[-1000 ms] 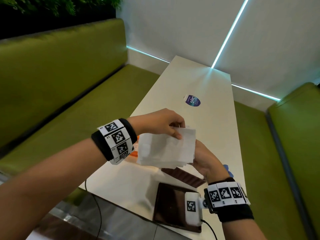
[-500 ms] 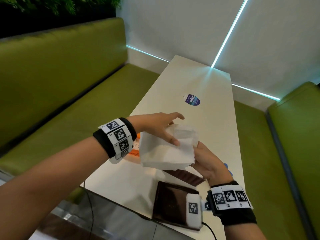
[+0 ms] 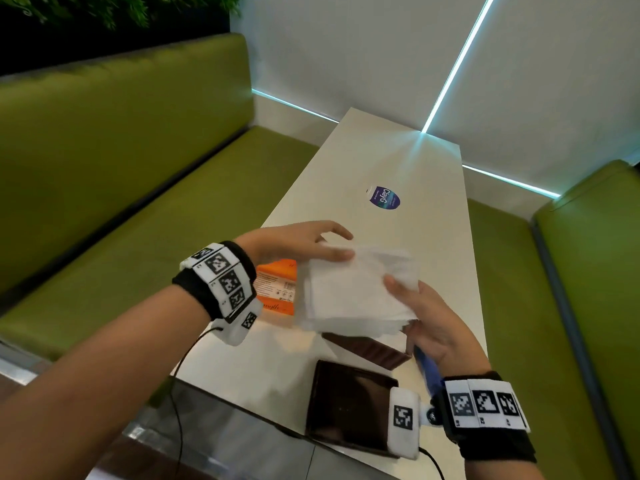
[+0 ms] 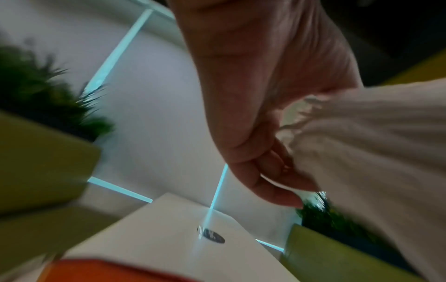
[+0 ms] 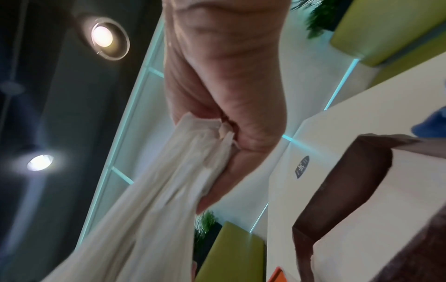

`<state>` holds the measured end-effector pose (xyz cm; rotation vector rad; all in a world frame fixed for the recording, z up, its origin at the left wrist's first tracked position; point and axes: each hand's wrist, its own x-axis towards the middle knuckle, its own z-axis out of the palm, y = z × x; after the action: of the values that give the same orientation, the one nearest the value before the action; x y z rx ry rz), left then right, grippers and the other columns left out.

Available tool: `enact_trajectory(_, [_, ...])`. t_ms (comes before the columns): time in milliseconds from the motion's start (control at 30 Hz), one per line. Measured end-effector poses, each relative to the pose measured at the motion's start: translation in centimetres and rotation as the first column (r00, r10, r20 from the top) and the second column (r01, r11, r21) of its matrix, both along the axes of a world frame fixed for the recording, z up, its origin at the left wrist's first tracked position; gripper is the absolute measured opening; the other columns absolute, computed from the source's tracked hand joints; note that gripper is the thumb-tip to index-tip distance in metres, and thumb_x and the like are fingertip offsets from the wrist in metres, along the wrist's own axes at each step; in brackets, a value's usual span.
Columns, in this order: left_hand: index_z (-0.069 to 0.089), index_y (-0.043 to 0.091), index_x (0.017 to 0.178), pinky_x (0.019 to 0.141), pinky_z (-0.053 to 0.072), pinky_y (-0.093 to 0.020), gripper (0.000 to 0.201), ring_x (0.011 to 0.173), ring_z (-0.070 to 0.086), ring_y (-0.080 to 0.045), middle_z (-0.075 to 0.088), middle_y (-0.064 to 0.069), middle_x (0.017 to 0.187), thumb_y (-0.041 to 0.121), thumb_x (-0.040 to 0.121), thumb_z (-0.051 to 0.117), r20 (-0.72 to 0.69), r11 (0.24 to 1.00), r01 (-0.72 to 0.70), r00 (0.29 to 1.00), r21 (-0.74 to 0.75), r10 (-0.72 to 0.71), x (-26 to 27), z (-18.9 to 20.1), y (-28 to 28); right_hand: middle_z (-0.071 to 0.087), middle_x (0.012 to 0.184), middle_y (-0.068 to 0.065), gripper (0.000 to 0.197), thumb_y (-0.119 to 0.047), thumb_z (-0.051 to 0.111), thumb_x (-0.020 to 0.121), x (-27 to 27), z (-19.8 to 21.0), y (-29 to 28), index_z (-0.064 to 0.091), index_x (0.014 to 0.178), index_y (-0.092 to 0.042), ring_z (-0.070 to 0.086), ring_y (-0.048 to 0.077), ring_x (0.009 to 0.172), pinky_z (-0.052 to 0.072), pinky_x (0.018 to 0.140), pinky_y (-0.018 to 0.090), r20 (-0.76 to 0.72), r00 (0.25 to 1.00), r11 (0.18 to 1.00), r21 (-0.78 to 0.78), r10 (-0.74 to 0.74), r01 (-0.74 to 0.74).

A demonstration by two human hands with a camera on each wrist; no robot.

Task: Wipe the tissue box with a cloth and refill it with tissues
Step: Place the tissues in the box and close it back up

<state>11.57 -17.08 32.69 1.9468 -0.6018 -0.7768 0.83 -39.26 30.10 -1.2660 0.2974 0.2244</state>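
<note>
Above the table I hold a stack of white tissues (image 3: 349, 292) between both hands. My left hand (image 3: 332, 244) pinches its far left corner, thumb on top; the left wrist view shows that left hand (image 4: 284, 171) curled on the tissues (image 4: 374, 143). My right hand (image 3: 405, 306) grips the right edge, thumb on top and fingers beneath, as the right wrist view shows with the right hand (image 5: 226, 152) bunching the tissues (image 5: 156, 200). The dark brown tissue box (image 3: 349, 410) lies open below, its lid (image 3: 370, 351) beside it. A blue cloth (image 3: 426, 368) lies under my right wrist.
An orange tissue pack (image 3: 277, 289) lies on the white table (image 3: 398, 161) under my left wrist. A round blue sticker (image 3: 383, 198) is farther along the table. Green bench seats (image 3: 138, 220) flank both sides. A cable (image 3: 180, 375) hangs off the near edge.
The tissue stack has tipped from nearly upright to flatter. My right thumb has come up onto its top, and my left fingers have shifted to the far corner.
</note>
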Motion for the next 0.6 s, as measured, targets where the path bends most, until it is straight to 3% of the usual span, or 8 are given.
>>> enact_trajectory(100, [0.053,0.017,0.132,0.101,0.049,-0.044,0.058,0.105,0.063,-0.026,0.062,-0.017,0.125,0.056,0.089,0.054,-0.308,0.948,-0.173,0.948,-0.267,0.086,-0.6,-1.6,0.8,0.071,0.118,0.011,0.036,-0.022,0.061,0.09,-0.4,-0.2,-0.8,0.06,0.124,-0.01,0.067,0.026,0.109,0.056,0.09,0.039,0.023,0.991,0.989,0.077,-0.128,0.126])
enact_trajectory(167, [0.055,0.015,0.13,0.093,0.052,-0.039,0.062,0.102,0.066,-0.023,0.067,-0.011,0.12,0.062,0.089,0.048,-0.415,0.915,-0.27,0.9,-0.298,0.131,-1.6,-2.9,0.4,0.069,0.12,0.01,0.04,-0.025,0.061,0.09,-0.5,-0.4,-0.8,0.058,0.127,-0.011,0.064,0.027,0.114,0.056,0.089,0.038,0.025,0.985,0.983,0.081,-0.169,0.167])
enact_trajectory(267, [0.042,0.03,0.13,0.091,0.051,-0.028,0.045,0.111,0.062,-0.011,0.058,0.004,0.13,0.052,0.091,0.049,-0.444,0.882,-0.347,0.877,-0.318,0.185,-2.9,-3.8,-0.9,0.068,0.122,0.008,0.042,-0.028,0.06,0.092,-0.6,-0.7,0.0,0.055,0.131,-0.015,0.063,0.026,0.116,0.059,0.083,0.035,0.038,0.983,0.983,0.05,-0.179,0.177])
enact_trajectory(333, [0.031,0.036,0.126,0.079,0.054,-0.021,0.041,0.104,0.058,-0.006,0.054,0.014,0.121,0.044,0.093,0.054,-0.471,0.861,-0.398,0.854,-0.315,0.222,-3.2,-3.8,-1.7,0.068,0.123,0.007,0.042,-0.028,0.06,0.093,-0.6,-0.9,0.4,0.053,0.132,-0.017,0.063,0.025,0.116,0.06,0.08,0.033,0.058,0.985,0.987,0.029,-0.16,0.159])
enact_trajectory(400, [0.03,0.032,0.135,0.07,0.058,-0.023,0.055,0.106,0.061,-0.012,0.057,0.007,0.123,0.041,0.09,0.06,-0.476,0.817,-0.453,0.841,-0.357,0.258,-3.2,-4.0,-2.3,0.068,0.123,0.006,0.041,-0.028,0.061,0.092,-0.6,-1.0,0.6,0.053,0.132,-0.018,0.063,0.024,0.116,0.06,0.082,0.034,0.08,0.984,0.987,0.016,-0.161,0.16])
enact_trajectory(500, [0.03,0.035,0.141,0.088,0.058,-0.037,0.068,0.115,0.06,-0.022,0.055,0.0,0.132,0.038,0.085,0.069,-0.467,0.754,-0.512,0.829,-0.412,0.308,-3.4,-4.5,-3.2,0.068,0.124,0.004,0.044,-0.029,0.061,0.091,-0.5,-1.1,0.7,0.052,0.133,-0.02,0.063,0.023,0.116,0.059,0.083,0.035,0.106,0.98,0.986,0.021,-0.166,0.165])
enact_trajectory(600, [0.038,0.032,0.135,0.094,0.055,-0.044,0.065,0.113,0.062,-0.023,0.058,-0.003,0.128,0.035,0.082,0.075,-0.398,0.7,-0.549,0.83,-0.457,0.391,-3.5,-4.9,-3.8,0.066,0.127,0.006,0.045,-0.032,0.057,0.093,-0.6,-1.0,0.6,0.05,0.135,-0.018,0.063,0.024,0.117,0.059,0.081,0.035,0.094,0.983,0.984,0.094,-0.16,0.152])
